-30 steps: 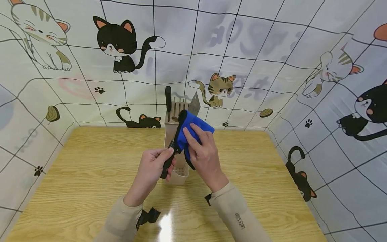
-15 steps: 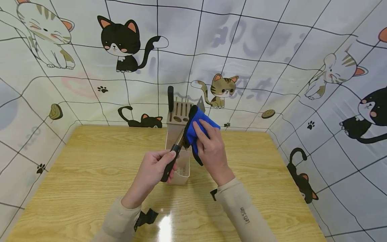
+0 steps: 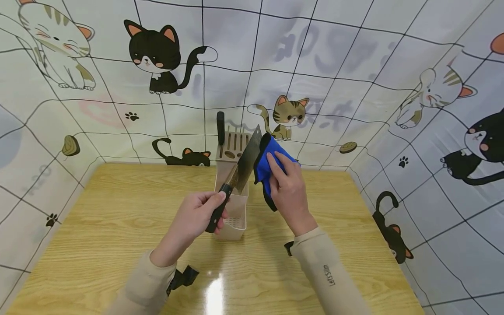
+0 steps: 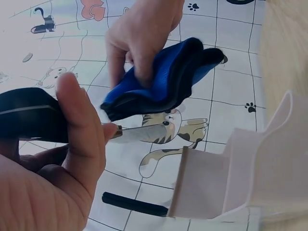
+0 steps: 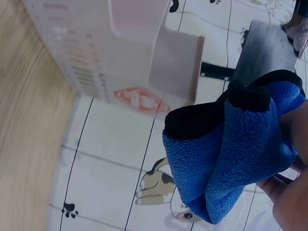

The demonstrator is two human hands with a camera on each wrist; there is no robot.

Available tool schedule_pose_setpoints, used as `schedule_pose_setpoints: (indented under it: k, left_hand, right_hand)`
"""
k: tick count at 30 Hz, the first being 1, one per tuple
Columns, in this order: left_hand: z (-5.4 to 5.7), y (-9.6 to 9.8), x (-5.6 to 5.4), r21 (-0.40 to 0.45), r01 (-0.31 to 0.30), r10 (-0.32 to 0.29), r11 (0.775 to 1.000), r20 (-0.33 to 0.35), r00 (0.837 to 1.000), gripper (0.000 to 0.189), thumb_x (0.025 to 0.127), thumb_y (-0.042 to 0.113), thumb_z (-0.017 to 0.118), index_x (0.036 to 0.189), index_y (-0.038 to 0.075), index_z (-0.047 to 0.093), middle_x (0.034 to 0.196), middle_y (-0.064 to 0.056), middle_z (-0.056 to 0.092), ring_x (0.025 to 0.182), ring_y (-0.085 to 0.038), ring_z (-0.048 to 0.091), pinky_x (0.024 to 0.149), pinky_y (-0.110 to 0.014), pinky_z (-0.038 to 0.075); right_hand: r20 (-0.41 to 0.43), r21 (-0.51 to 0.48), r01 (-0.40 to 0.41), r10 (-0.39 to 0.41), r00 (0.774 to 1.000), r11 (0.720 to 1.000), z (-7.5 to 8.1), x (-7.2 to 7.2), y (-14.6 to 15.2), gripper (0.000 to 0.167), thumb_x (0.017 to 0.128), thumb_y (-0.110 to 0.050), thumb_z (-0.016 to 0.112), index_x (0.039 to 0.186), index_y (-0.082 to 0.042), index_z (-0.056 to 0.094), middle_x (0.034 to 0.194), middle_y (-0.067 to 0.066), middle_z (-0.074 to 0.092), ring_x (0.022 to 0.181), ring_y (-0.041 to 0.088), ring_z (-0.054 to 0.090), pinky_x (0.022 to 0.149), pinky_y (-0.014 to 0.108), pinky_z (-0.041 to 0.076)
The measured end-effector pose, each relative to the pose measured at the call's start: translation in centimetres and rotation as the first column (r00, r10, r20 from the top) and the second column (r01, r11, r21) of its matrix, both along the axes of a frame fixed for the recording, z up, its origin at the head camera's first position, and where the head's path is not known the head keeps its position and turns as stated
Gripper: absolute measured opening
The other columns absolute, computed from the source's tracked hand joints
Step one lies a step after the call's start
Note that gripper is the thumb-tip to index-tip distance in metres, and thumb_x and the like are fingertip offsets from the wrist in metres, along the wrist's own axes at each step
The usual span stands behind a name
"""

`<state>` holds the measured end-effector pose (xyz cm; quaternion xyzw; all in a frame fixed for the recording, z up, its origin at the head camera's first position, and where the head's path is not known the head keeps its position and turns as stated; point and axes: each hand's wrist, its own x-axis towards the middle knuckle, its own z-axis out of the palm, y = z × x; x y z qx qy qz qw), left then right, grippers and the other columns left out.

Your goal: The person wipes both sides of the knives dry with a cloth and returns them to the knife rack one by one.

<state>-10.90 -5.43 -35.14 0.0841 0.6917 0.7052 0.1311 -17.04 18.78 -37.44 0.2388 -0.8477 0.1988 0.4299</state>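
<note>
A cleaver [image 3: 249, 159] with a black riveted handle is held in my left hand [image 3: 193, 218], thumb along the handle and blade tilted up and away. Just right of the blade, my right hand [image 3: 290, 192] pinches a folded blue cloth [image 3: 271, 164] with black edging. In the head view a narrow gap shows between cloth and blade. The right wrist view shows the cloth's [image 5: 245, 144] fuzzy folds, partly covering the cleaver's [image 5: 264, 53] broad face. From the left wrist, the blade [image 4: 142, 133] appears nearly edge-on below the cloth.
Behind the hands a beige knife holder [image 3: 230, 232] stands on the wooden table [image 3: 130, 210]. Another black-handled knife [image 3: 221, 128] sits upright in its left slot. A cat-patterned sheet [image 3: 232, 39] walls the table at the back and sides.
My right hand has drawn the cloth to the right, off the cleaver, so the blade is now exposed. My left hand keeps its grip on the handle and has shifted only slightly.
</note>
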Motion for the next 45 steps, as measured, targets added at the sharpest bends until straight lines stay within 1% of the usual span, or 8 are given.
schedule_pose_setpoints:
  k: [5, 10, 15, 22, 25, 30, 40, 45]
  left_hand:
    - [1.2, -0.6, -0.3, -0.044, -0.013, 0.013, 0.999, 0.01, 1.0, 0.035, 0.108, 0.02, 0.053, 0.105, -0.012, 0.067, 0.076, -0.011, 0.066, 0.055, -0.017, 0.062, 0.053, -0.032, 0.057]
    - [2.4, -1.2, -0.8, -0.071, -0.015, 0.015, 0.997, 0.0, 1.0, 0.035, 0.107, 0.021, 0.054, 0.105, -0.013, 0.066, 0.077, -0.014, 0.066, 0.057, -0.018, 0.065, 0.057, -0.033, 0.059]
    - [3.7, -1.6, -1.4, -0.111, -0.016, 0.014, 0.994, -0.019, 1.0, 0.036, 0.108, 0.021, 0.054, 0.103, -0.013, 0.066, 0.075, -0.012, 0.067, 0.06, -0.021, 0.069, 0.059, -0.034, 0.06]
    - [5.7, -1.8, -2.7, -0.164, 0.005, -0.015, 0.986, -0.062, 0.998, 0.037, 0.107, 0.019, 0.054, 0.092, -0.013, 0.065, 0.073, -0.016, 0.067, 0.058, -0.022, 0.071, 0.06, -0.037, 0.062]
    - [6.6, -1.7, -3.3, -0.201, 0.006, -0.018, 0.98, -0.063, 0.998, 0.038, 0.107, 0.019, 0.053, 0.092, -0.013, 0.065, 0.072, -0.015, 0.067, 0.057, -0.022, 0.071, 0.06, -0.038, 0.062]
    - [8.0, -1.4, -4.1, -0.281, 0.021, -0.038, 0.96, -0.055, 0.998, 0.039, 0.107, 0.02, 0.051, 0.089, -0.011, 0.065, 0.07, -0.012, 0.067, 0.055, -0.02, 0.07, 0.062, -0.038, 0.062]
    - [9.7, -0.9, -5.3, -0.366, 0.054, -0.072, 0.929, -0.036, 0.997, 0.04, 0.107, 0.02, 0.047, 0.094, -0.011, 0.069, 0.069, -0.013, 0.068, 0.055, -0.021, 0.07, 0.063, -0.037, 0.062]
    - [10.4, -0.7, -6.0, -0.411, 0.061, -0.07, 0.91, -0.007, 0.998, 0.039, 0.107, 0.021, 0.045, 0.097, -0.009, 0.068, 0.07, -0.013, 0.069, 0.055, -0.02, 0.07, 0.063, -0.037, 0.062]
  right_hand:
    - [0.047, -0.012, 0.028, -0.028, 0.999, 1.0, -1.1, -0.5, 1.3, 0.045, 0.091, 0.011, 0.064, 0.134, 0.001, 0.067, 0.127, 0.027, 0.063, 0.116, 0.046, 0.061, 0.099, 0.057, 0.051]
    - [0.181, 0.043, 0.096, -0.102, 0.978, 0.994, -3.1, -0.7, 2.7, 0.044, 0.092, 0.009, 0.064, 0.135, 0.002, 0.066, 0.125, 0.028, 0.062, 0.113, 0.047, 0.061, 0.097, 0.056, 0.053]
    - [0.334, 0.11, 0.15, -0.179, 0.925, 0.983, -5.1, -0.7, 3.8, 0.043, 0.093, 0.006, 0.065, 0.136, 0.001, 0.065, 0.125, 0.028, 0.061, 0.112, 0.047, 0.061, 0.093, 0.054, 0.056]
    - [0.504, 0.183, 0.176, -0.246, 0.828, 0.967, -7.8, -1.0, 4.8, 0.045, 0.093, 0.004, 0.067, 0.137, 0.001, 0.065, 0.127, 0.028, 0.062, 0.11, 0.047, 0.063, 0.094, 0.052, 0.056]
    - [0.553, 0.206, 0.182, -0.268, 0.789, 0.961, -9.0, -1.2, 5.1, 0.046, 0.093, 0.004, 0.067, 0.138, 0.0, 0.064, 0.128, 0.028, 0.062, 0.111, 0.046, 0.062, 0.094, 0.051, 0.056]
    - [0.603, 0.227, 0.177, -0.281, 0.747, 0.958, -10.4, -1.4, 5.1, 0.046, 0.093, 0.004, 0.066, 0.138, -0.001, 0.064, 0.128, 0.027, 0.061, 0.111, 0.046, 0.063, 0.094, 0.051, 0.056]
    - [0.695, 0.286, 0.152, -0.314, 0.647, 0.946, -10.9, -1.9, 4.6, 0.046, 0.096, -0.002, 0.067, 0.141, 0.0, 0.061, 0.136, 0.026, 0.059, 0.12, 0.046, 0.059, 0.104, 0.053, 0.05]
    - [0.682, 0.32, 0.124, -0.319, 0.659, 0.939, -9.7, -2.2, 3.8, 0.04, 0.099, -0.01, 0.067, 0.137, 0.001, 0.064, 0.133, 0.024, 0.062, 0.121, 0.043, 0.059, 0.108, 0.052, 0.046]
